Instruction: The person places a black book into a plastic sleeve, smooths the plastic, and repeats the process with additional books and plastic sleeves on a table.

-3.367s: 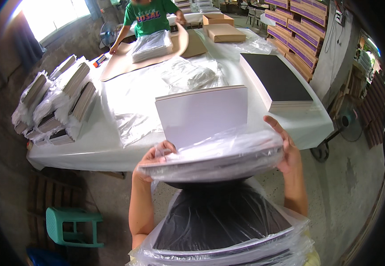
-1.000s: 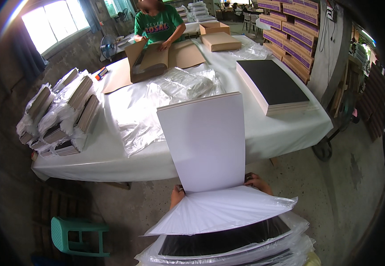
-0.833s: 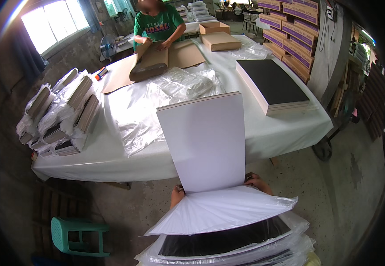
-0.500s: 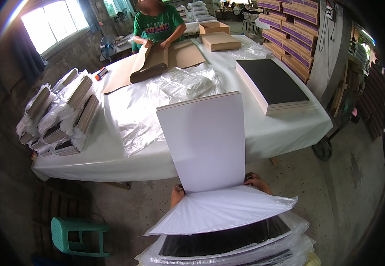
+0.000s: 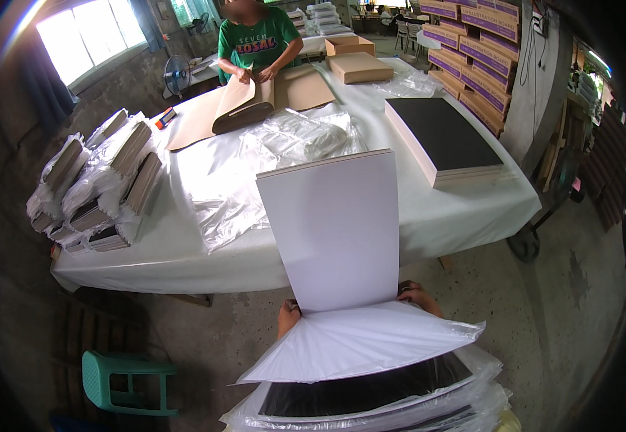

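A stack of white boards (image 5: 333, 230) stands tilted in front of me, its lower end inside a clear plastic bag (image 5: 370, 342). My left hand (image 5: 289, 315) is closed at the left side of the bag's mouth, beside the boards. At the right side, my right hand (image 5: 418, 296) grips the same mouth with bent fingers; parts of both hands are hidden by the plastic and the boards. Closer to me, below the bag, lie several bagged packs with a dark board (image 5: 363, 385) on top.
Bagged board bundles (image 5: 111, 176) are piled at the left of the white-covered table (image 5: 464, 223). Loose plastic bags (image 5: 298, 137) and a black-topped board stack (image 5: 442, 137) also lie there. Across it, a person in green (image 5: 255, 43) handles brown paper (image 5: 244, 108). A green stool (image 5: 129, 381) stands lower left.
The person across the table has shifted their hands slightly on the brown paper. My hands, the bag and the white boards stay nearly the same.
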Demonstrator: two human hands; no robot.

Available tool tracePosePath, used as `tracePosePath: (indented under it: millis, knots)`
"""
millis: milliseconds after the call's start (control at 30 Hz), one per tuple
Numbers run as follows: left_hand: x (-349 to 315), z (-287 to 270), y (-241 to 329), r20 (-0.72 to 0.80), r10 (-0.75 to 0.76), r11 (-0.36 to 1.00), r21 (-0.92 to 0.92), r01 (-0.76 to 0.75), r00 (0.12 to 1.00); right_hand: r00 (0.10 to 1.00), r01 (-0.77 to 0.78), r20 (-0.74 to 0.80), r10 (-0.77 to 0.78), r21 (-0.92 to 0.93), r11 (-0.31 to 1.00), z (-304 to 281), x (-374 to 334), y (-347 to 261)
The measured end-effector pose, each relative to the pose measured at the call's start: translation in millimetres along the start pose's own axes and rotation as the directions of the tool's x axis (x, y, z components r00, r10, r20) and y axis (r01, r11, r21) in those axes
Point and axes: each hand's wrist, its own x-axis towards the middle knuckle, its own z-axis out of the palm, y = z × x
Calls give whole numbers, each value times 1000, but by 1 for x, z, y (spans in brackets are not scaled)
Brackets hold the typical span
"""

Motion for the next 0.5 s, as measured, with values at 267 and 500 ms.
tracePosePath:
  millis: [267,500]
  knots:
    - [0,0,-2,-15,15,1000,15,-15,1000,1000,7,-15,-7,-29,1000,-1,2,4]
    - [-2,0,6,-20,38,997,65,-36,999,998,-6,-65,2,-73,997,1,-1,2]
